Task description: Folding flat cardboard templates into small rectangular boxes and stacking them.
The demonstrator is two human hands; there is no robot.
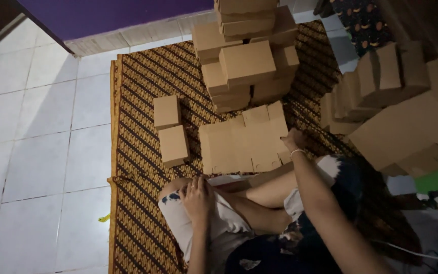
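A flat unfolded brown cardboard box blank [244, 139] lies on the patterned mat in front of my crossed legs. My right hand [294, 139] grips its right edge, fingers closed on the cardboard. Resting on my left knee, my left hand [196, 197] has loosely curled fingers and holds nothing. Two folded small brown boxes [170, 129] stand side by side left of the blank.
A stack of several folded brown boxes [247, 56] rises at the back. More flat cardboard blanks [381, 86] pile up on the right. The brown patterned mat [133, 203] covers white floor tiles [36, 152]; a purple wall runs along the top.
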